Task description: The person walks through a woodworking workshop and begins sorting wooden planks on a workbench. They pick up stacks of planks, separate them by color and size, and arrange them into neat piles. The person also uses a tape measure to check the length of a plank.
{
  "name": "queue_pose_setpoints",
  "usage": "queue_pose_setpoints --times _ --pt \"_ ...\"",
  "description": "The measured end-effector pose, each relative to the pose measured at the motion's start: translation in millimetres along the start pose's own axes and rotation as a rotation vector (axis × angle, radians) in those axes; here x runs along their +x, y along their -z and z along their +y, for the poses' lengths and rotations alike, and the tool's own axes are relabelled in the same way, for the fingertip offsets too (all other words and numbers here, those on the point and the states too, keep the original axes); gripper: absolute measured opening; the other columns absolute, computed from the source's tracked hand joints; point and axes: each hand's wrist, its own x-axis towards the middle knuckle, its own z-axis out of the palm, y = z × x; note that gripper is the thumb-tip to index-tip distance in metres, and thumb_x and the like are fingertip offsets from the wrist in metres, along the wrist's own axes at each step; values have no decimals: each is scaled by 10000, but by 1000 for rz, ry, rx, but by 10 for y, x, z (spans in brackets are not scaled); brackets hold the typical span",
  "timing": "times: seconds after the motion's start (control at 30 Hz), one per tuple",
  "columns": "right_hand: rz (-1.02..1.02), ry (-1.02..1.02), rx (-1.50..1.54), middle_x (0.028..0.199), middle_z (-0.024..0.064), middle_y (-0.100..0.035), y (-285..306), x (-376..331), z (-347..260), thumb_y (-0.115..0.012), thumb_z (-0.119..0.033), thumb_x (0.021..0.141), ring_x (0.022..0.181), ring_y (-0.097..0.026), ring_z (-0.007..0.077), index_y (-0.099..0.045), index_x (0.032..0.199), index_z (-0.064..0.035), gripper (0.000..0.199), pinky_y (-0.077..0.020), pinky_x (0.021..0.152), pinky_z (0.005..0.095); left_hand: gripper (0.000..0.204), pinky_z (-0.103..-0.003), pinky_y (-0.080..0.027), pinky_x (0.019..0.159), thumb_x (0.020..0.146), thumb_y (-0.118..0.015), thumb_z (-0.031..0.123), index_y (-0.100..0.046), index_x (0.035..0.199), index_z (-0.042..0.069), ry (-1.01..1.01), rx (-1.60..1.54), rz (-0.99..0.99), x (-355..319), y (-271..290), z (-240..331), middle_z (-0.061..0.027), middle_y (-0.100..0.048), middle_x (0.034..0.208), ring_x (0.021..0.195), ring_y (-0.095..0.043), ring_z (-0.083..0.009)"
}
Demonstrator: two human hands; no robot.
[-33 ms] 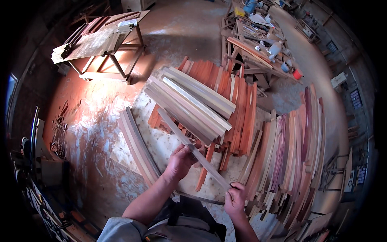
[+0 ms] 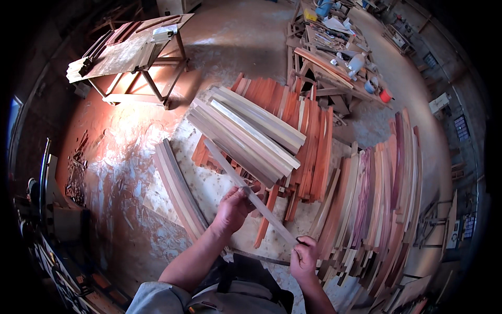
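Hardly anything has been changed since a moment ago. One long, thin, pale grey-brown wooden strip (image 2: 269,212) is still held at the same slant by two bare hands. Its middle is gripped by the left hand (image 2: 234,209), with the fingers wrapped around it. Its near end is pinched between the thumb and fingers of the right hand (image 2: 304,259). So the work is still at the holding part, and nothing has been let go.

The far end is pointed away and to the left, by the edge of a big stack of pale, flat wooden strips (image 2: 246,136). Whether the stack is touched cannot be told. Beneath and beyond it, a wide pile of orange-red wooden strips (image 2: 314,152) is seen, and its uneven ends are stuck out near the left hand, where they could be bumped. A pale, spotted, flat surface (image 2: 212,191) can be seen below.

To the left, a small bundle of long brown and grey strips (image 2: 180,188) is laid. To the right, a long row of mixed pink, tan and dark red strips (image 2: 376,199) is spread, so little room is left on that side. Farther off, a blue round container (image 2: 372,85) and a red round container (image 2: 386,96) are set among clutter.
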Motion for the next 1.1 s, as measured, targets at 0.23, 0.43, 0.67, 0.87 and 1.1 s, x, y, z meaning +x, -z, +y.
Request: queue_pose_setpoints --times 0.23,0.43,0.67,0.87,1.1 --pt "-89 -71 46 1085 178 -548 -165 40 -53 -661 83 725 977 -579 323 -526 914 -26 256 -474 839 381 258 -469 -498 923 986 -437 162 -533 1160 -1 -41 2 23 54 179 70 -147 -623 1090 1039 -620 -336" --pt "-281 -307 177 1069 156 -581 -419 -53 -137 -681 27 769 926 -626 264 -531 1046 8 315 -499 818 347 235 -422 -556 809 965 -514 153 -512 1148 5 -87 145 214 -42 338 196 -114 -620 1019 897 -665 -282" --pt "-689 -306 85 1133 247 -572 -1005 -62 -387 -666 -156 836 1026 -595 388 -470 1287 28 525 -492 860 428 138 -326 -545 676 945 -516 124 -570 1017 19 -239 336 420 -118 985 296 -63 -610 850 752 -645 -192" --pt "-678 -290 205 1046 277 -594 -1503 70 -404 -594 -141 866 974 -591 442 -505 1229 33 412 -480 846 471 288 -265 -488 665 929 -560 144 -574 1184 13 -255 713 526 -107 1380 647 -31 -589 833 743 -584 -105" --pt "-650 -214 56 1030 226 -599 -1973 25 -178 -602 -142 853 962 -593 408 -508 1226 -1 409 -488 836 463 515 -418 -434 960 844 -592 152 -486 1304 -55 -537 1398 852 -593 1562 1012 -262 -541 1198 1100 -553 -361"
